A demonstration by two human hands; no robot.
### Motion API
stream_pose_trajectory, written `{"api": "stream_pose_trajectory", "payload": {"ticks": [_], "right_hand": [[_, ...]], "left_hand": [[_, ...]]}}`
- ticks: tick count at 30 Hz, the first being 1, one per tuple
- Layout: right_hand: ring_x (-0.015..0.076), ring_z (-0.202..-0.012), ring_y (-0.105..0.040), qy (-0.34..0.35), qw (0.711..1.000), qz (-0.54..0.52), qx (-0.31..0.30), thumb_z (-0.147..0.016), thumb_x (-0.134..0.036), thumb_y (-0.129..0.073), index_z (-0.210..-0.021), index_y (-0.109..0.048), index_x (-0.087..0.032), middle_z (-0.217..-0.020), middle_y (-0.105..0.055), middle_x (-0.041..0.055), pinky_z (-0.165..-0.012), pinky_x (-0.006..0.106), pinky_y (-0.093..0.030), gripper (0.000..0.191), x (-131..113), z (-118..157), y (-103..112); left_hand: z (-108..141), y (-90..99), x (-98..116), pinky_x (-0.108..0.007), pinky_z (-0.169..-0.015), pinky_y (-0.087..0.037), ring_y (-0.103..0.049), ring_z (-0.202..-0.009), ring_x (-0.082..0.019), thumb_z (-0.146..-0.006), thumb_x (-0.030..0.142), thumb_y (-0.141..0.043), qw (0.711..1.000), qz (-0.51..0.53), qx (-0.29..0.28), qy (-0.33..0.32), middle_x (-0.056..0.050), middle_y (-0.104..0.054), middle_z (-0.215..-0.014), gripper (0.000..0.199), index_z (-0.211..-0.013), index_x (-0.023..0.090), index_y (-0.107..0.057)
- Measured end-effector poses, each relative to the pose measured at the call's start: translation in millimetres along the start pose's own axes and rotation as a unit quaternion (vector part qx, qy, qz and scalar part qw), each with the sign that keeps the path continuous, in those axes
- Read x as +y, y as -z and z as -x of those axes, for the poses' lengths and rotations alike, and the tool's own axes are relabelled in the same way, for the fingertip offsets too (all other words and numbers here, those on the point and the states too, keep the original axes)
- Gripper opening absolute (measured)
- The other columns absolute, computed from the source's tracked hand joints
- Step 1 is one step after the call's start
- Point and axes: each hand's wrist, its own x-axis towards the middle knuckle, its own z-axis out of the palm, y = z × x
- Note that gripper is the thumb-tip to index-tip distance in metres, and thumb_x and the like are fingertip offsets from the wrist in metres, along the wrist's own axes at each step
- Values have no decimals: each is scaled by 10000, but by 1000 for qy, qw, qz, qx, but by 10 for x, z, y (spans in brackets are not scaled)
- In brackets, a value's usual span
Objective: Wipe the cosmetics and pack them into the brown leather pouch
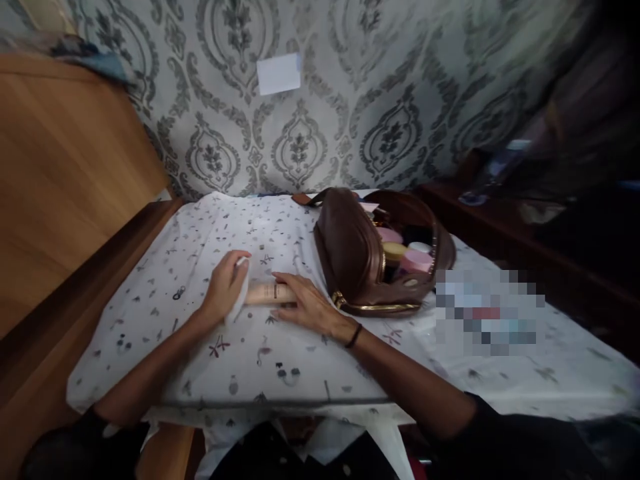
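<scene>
A beige cosmetic bottle (267, 293) with small dark print lies sideways low over the printed white cloth, between my two hands. My right hand (310, 307), a dark band at its wrist, has its fingers around the bottle's right end and hides that part. My left hand (225, 283) pinches a thin white tissue-like piece (239, 293) against the bottle's left end. Whether this piece is tissue, cloth or a pad I cannot make out. Just beyond my right hand stands a brown handbag (345, 247), unzipped, with several pink, yellow and white lidded containers inside.
The white patterned cloth (150, 320) covers the table. A blurred-out patch (487, 312) hides something right of the bag. Wooden panelling (75, 167) rises at left. A clear bottle (495, 170) lies tilted on the dark ledge at right. A white card (279, 74) is on the wallpaper.
</scene>
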Motion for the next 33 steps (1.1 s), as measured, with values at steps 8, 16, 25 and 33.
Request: {"api": "stream_pose_trajectory", "payload": {"ticks": [8,16,25,33], "right_hand": [[248,-1039,-612,4,1000,-8,23,-836,-225,-691,-1189,-596,-173,-1100,-654,103,-933,427,-489,369,26,27,91],[238,-1042,-631,-19,999,-25,-15,-759,-199,-771,-1300,-548,-156,-1145,-642,107,-918,390,-506,587,15,24,140],[135,-721,-587,-67,997,-41,17,-764,-191,-695,-935,-550,-198,-855,-610,-1,-649,256,-480,224,-18,20,175],[132,-763,-618,-52,991,-118,30,-743,-168,-755,-917,-597,-183,-916,-595,11,-693,267,-528,235,-26,28,89]], "left_hand": [[150,-78,-348,-364,-819,-444,-558,-862,-219,-1029,322,-323,974,-155,-101,-131,-74,-625,-888,351,-958,179,-636],[64,42,-442,-353,-836,-481,-544,-953,-228,-1031,379,-326,974,-209,-76,-51,-65,-558,-941,380,-1038,193,-657],[504,259,-339,-520,-1140,-385,-318,-1463,-342,-978,504,-473,953,-199,-189,-129,-177,-258,-1617,761,-1599,264,-103],[747,330,-451,-498,-1082,-481,-542,-1321,-294,-989,141,-311,959,-234,-108,-120,-178,-558,-1429,485,-1448,170,-463]]}}
